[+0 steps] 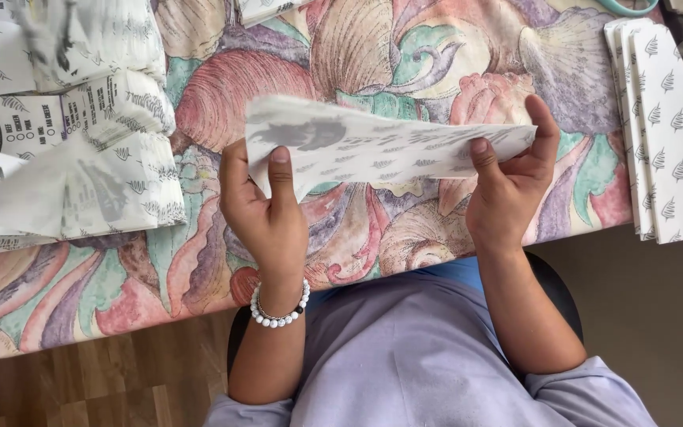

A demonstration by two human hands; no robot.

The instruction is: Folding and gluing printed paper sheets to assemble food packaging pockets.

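Right now you hold a flat white paper bag printed with small grey leaf marks (381, 146) up over the table edge, one end in each hand. Your left hand (266, 209) is closed on the bag's left end, thumb pressed flat on the near face and the other fingers tucked behind the paper. Your right hand (511, 194) pinches the right end, thumb on the near face and forefinger curled over the top corner. The bag lies almost level between your hands, tilted so that you see it nearly edge-on, and it floats above the tabletop rather than resting on it.

Below it spreads a tablecloth with large seashell drawings in pink, green and purple (199, 269), covering the table up to its near edge. To your left sits a loose heap of the same kind of printed white paper bags (73, 150), crumpled and overlapping, well apart from your left hand. To your right lies a neat fanned stack of flat white bags with the leaf pattern (669, 134), its lower end reaching past the table edge. A curved turquoise object (630, 8) shows at the top edge, too cut off to identify.

A white bead bracelet (278, 310) circles your left wrist, and your lavender sleeves show at the bottom of the view.
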